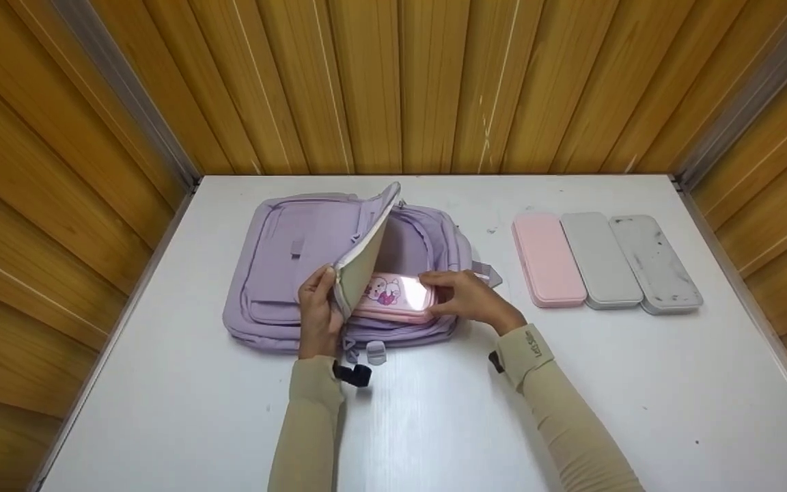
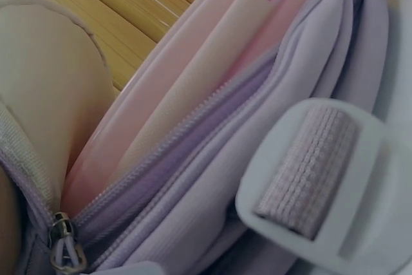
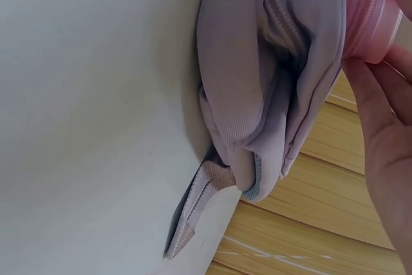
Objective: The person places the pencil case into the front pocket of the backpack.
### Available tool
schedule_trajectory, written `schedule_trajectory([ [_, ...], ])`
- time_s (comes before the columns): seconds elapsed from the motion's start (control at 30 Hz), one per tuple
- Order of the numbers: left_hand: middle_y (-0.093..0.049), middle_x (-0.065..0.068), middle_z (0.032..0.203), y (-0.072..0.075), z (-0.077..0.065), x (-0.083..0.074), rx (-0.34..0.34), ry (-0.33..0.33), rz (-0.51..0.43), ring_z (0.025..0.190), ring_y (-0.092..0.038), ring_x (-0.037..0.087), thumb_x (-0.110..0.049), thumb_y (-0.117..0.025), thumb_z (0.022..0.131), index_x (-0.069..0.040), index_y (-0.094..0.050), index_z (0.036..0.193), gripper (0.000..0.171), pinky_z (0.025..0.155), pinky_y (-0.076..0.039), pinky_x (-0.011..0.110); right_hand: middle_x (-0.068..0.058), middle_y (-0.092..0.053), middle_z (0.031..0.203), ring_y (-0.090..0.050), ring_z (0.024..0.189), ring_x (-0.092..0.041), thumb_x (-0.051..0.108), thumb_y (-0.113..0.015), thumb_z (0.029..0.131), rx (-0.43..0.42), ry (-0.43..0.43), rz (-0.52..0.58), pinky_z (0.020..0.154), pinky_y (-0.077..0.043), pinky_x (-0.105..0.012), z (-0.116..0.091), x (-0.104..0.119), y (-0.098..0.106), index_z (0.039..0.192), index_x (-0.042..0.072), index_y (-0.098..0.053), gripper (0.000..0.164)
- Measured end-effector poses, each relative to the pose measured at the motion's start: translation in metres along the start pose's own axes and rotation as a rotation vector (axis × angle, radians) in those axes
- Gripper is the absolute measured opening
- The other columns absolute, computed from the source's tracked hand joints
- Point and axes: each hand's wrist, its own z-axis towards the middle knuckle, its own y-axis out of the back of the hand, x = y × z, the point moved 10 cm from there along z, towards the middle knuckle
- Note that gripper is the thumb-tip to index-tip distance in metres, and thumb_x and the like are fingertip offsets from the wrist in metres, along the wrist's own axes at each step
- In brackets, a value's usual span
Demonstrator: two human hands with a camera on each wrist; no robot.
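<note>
One lilac bag [image 1: 284, 273] lies on one white bench [image 1: 434, 424], with four cases in all: one within the bag and three to its right. The printed case [image 1: 393, 301], pink with a cartoon figure, sits in the bag's open mouth, its right end showing above the zipped edge. Of the three outside, the pink case [image 1: 549, 260] lies nearest the bag, the plain case [image 1: 601, 258] next, and the marked case [image 1: 656, 263] — grey with dark smudges — farthest from it.

Two hands work at the bag. The left hand [image 1: 320, 311] pinches the edge of the raised flap [image 1: 361, 270] between thumb and fingers, at the bag's near side. The right hand [image 1: 468, 294] pinches the printed case by its right end, at the bag's right side, thumb and fingers bent about it.

The flap stands between the left hand and the printed case, hiding that case's left part; a bright glare masks some of the print. One pale buckle [image 1: 376, 352] lies at the bag's near edge, one strap [image 1: 488, 273] juts from its right side — and a wood-patterned wall [image 1: 400, 82] rises behind it.
</note>
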Motion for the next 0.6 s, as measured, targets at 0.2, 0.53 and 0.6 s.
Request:
schedule_trajectory([
  [0.2, -0.068, -0.001, 0.073, -0.002, 0.001, -0.002, 0.029, -0.026, -0.017, 0.069, -0.063, 0.008, -0.009, -0.079, 0.077, -0.010, -0.073, 0.078, 0.006, 0.067, -0.054, 0.019, -0.015, -0.058, 0.134, -0.053, 0.126, -0.032, 0.017, -0.082, 0.075, -0.003, -0.023, 0.000, 0.108, -0.041, -0.044, 0.003, 0.004, -0.004, 0.130, 0.001, -0.057, 0.063],
  [0.53, -0.069, 0.000, 0.074, -0.003, 0.000, 0.000, 0.025, -0.016, -0.034, 0.069, -0.065, 0.008, -0.010, -0.079, 0.077, -0.009, -0.073, 0.079, 0.007, 0.066, -0.055, 0.020, -0.018, -0.061, 0.128, -0.063, 0.109, -0.028, 0.008, -0.080, 0.074, 0.001, -0.019, 0.027, 0.095, -0.052, -0.039, 0.010, 0.009, -0.014, 0.129, -0.001, -0.057, 0.060],
  [0.6, -0.068, 0.001, 0.074, -0.001, -0.001, 0.001, 0.012, -0.009, -0.034, 0.069, -0.065, 0.009, -0.011, -0.080, 0.077, -0.009, -0.072, 0.080, 0.008, 0.066, -0.054, 0.020, -0.018, -0.062, 0.127, -0.063, 0.105, -0.026, 0.008, -0.080, 0.074, -0.002, -0.021, 0.021, 0.093, -0.052, -0.039, 0.012, 0.008, -0.017, 0.129, -0.001, -0.058, 0.060],
])
